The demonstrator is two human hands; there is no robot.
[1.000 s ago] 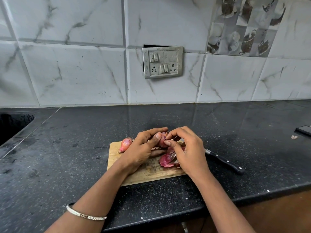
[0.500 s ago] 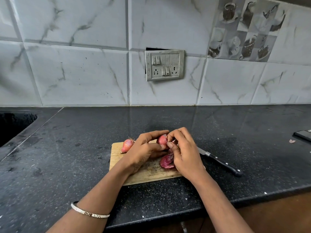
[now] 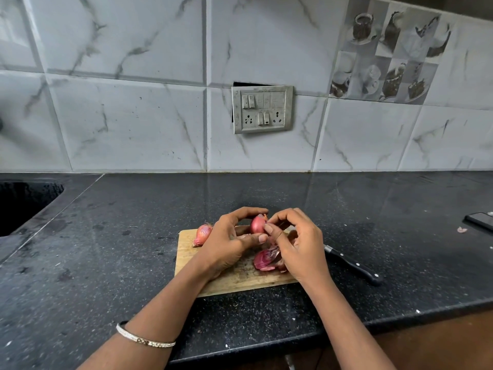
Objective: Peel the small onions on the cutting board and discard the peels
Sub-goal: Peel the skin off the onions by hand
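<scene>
A small red onion is held upright just above the wooden cutting board, gripped between thumb and fingers of my left hand. My right hand pinches the skin at the onion's top right. Another small onion, unpeeled with its root hairs, lies at the board's far left corner. A heap of red peels rests on the board under my right hand.
A black-handled knife lies on the black counter right of the board, its blade hidden behind my right hand. A phone and a peel scrap sit far right. A sink opens at the far left.
Both hands have lifted the onion slightly and turned it more upright; my right fingers shifted to its top. The camera view tilted down a little.
</scene>
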